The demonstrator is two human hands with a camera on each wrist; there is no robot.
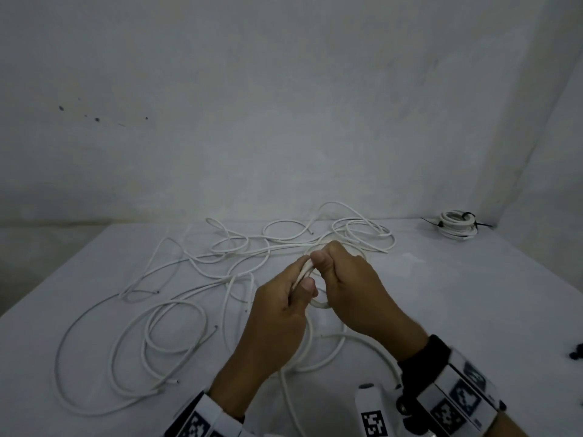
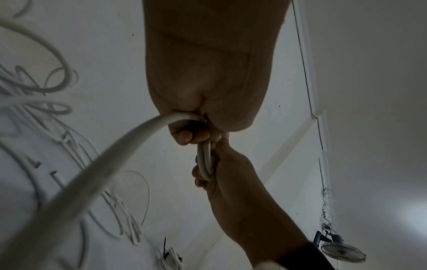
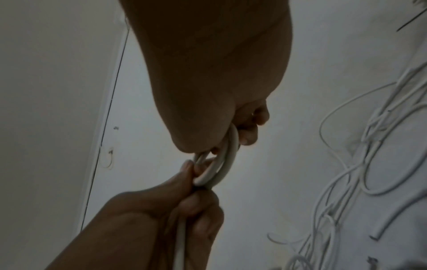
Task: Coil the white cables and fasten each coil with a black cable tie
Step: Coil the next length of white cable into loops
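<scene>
Coil: small white coil (image 1: 310, 280) held above the table (image 1: 473, 310), between both hands, which touch.
Left hand (image 1: 280, 307): fingers curled round the coil's near-left side, thumb pressing on top.
Right hand (image 1: 350, 280): fingers and thumb clasp its right side.
Tail: its cable runs down from the left hand to the table.
Around: loose cables (image 1: 176, 313) sprawl left and behind.
Far right: tied coil (image 1: 456, 227) with black ties (image 1: 467, 216).

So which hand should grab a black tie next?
Probably the right hand: the small black things lie at the table's right edge, and the left hand also grips the coil.
</scene>
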